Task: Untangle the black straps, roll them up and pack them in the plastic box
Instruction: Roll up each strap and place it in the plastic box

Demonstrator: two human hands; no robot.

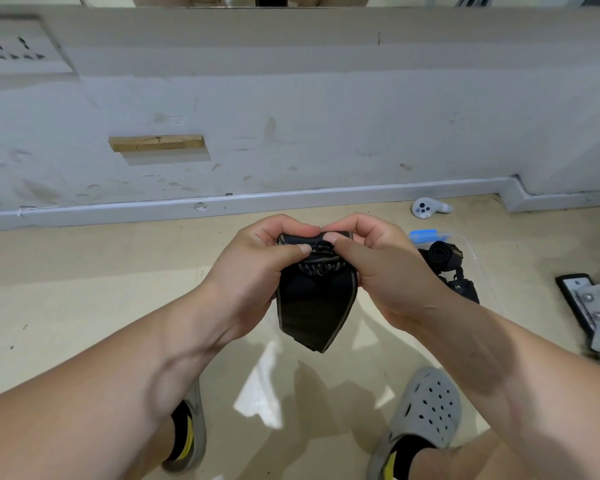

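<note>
Between both hands, held above the floor, a black strap (316, 299) hangs down. Left hand (257, 268) and right hand (381, 271) pinch its top with curled fingers, thumbs pressing it. Right of them, the plastic box (478, 268) holds a rolled strap (439, 254).

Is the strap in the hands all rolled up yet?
Partly. The left hand and right hand pinch a roll at the top of the strap, while the rest hangs loose below.
</note>
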